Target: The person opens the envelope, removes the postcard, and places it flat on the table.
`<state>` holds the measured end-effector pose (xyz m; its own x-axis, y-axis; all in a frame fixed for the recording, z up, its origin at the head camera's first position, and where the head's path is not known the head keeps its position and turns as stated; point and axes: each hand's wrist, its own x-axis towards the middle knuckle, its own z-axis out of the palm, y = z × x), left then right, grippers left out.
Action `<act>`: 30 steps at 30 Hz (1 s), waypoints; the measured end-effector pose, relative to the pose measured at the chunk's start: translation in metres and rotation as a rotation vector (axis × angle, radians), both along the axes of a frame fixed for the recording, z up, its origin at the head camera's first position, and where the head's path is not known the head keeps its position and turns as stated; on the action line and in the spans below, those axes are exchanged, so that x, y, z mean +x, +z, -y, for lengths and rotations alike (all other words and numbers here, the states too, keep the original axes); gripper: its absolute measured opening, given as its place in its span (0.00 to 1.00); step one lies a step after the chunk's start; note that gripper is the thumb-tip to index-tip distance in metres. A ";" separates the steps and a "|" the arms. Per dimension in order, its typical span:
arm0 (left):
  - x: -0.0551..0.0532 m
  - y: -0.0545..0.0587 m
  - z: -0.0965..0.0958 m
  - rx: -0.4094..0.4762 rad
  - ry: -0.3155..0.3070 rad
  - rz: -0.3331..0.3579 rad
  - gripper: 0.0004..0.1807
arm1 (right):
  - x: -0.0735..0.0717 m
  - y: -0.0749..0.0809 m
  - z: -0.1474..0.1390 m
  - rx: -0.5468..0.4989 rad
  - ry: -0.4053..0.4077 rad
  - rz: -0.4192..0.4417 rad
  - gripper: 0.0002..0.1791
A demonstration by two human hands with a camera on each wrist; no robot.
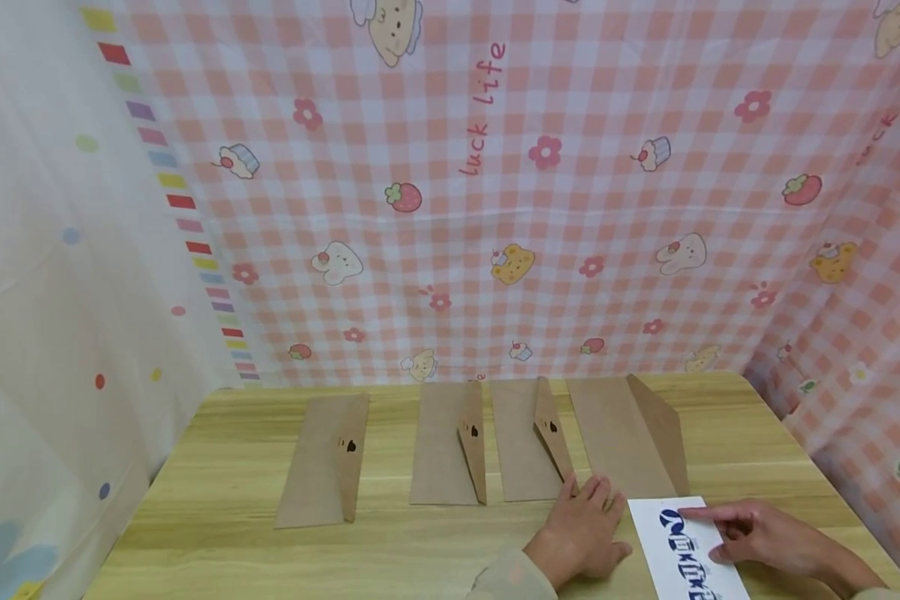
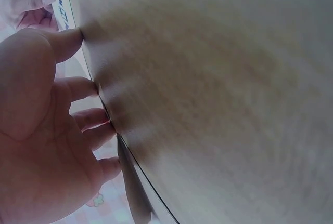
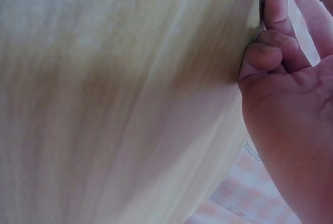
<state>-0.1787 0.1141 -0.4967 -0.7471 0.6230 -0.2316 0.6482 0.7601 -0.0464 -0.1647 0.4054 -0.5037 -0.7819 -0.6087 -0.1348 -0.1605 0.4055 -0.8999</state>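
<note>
One white, blue-printed rectangular card (image 1: pixel 682 550) lies ungrasped beneath your pointing right hand (image 1: pixel 767 535), presumably for steadying; your left hand (image 1: pixel 581 533) spreads, unclenched.

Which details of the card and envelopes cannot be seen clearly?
White card, lower end: cut off by the bottom edge, head view.
Card surface under the right hand: hidden by that hand, head view.
Tiny marks on three brown envelopes: too small to read, head view.
Envelopes' insides: hidden by their paper, head view.
</note>
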 end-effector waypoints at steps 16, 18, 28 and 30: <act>0.000 0.001 0.001 0.000 0.002 0.009 0.33 | -0.002 0.000 0.003 -0.015 0.053 -0.009 0.27; 0.000 0.002 0.001 -0.002 0.003 0.008 0.33 | -0.002 0.000 0.004 -0.010 0.051 0.004 0.27; 0.000 0.002 0.000 0.001 0.006 0.019 0.34 | -0.004 0.000 0.004 0.001 0.055 0.029 0.27; 0.000 0.002 0.000 0.000 0.005 0.025 0.34 | -0.004 -0.001 0.005 0.011 0.046 0.014 0.27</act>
<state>-0.1789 0.1142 -0.4952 -0.7444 0.6189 -0.2507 0.6450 0.7636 -0.0301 -0.1682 0.4007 -0.5042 -0.7508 -0.6426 -0.1527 -0.1665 0.4079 -0.8977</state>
